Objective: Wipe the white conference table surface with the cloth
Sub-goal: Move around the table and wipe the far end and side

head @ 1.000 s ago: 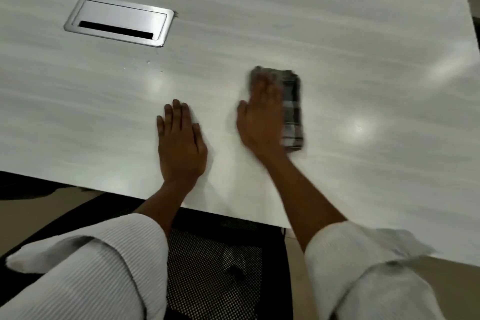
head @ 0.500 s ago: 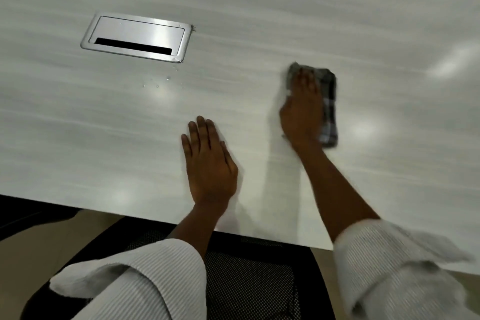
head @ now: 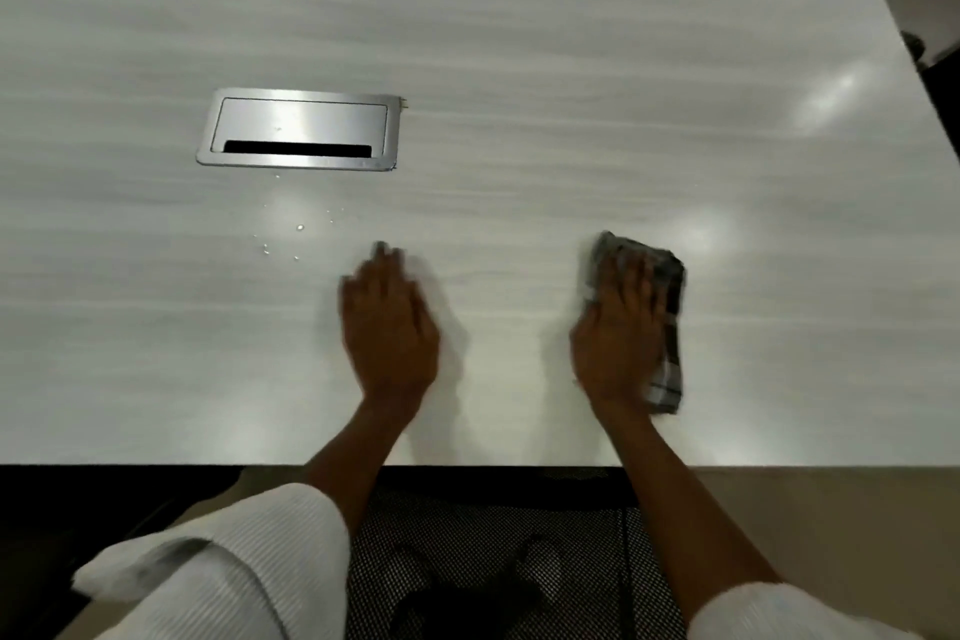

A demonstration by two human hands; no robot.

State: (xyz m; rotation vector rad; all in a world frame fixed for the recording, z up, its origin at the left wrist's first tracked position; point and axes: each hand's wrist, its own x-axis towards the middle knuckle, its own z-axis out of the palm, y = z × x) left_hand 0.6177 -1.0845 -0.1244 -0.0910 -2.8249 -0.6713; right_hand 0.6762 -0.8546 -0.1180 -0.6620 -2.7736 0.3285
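White table (head: 519, 42) fills view; mesh chair (head: 483, 546) below near edge. Left hand (head: 387, 327) flat on table, fingers straight, holding nothing. Right hand (head: 621, 333) flat, pressing checked cloth (head: 667, 327) onto table, right of left hand. Droplets (head: 291, 237) farther left; metal hatch (head: 298, 130) beyond them.

Site: office meeting room | Evidence: broad white wood-grain conference table (head: 519, 42); brushed-metal cable access hatch (head: 298, 129) set flush into its top; black mesh office chair (head: 493, 561) at the near edge; beige floor (head: 831, 509) below.
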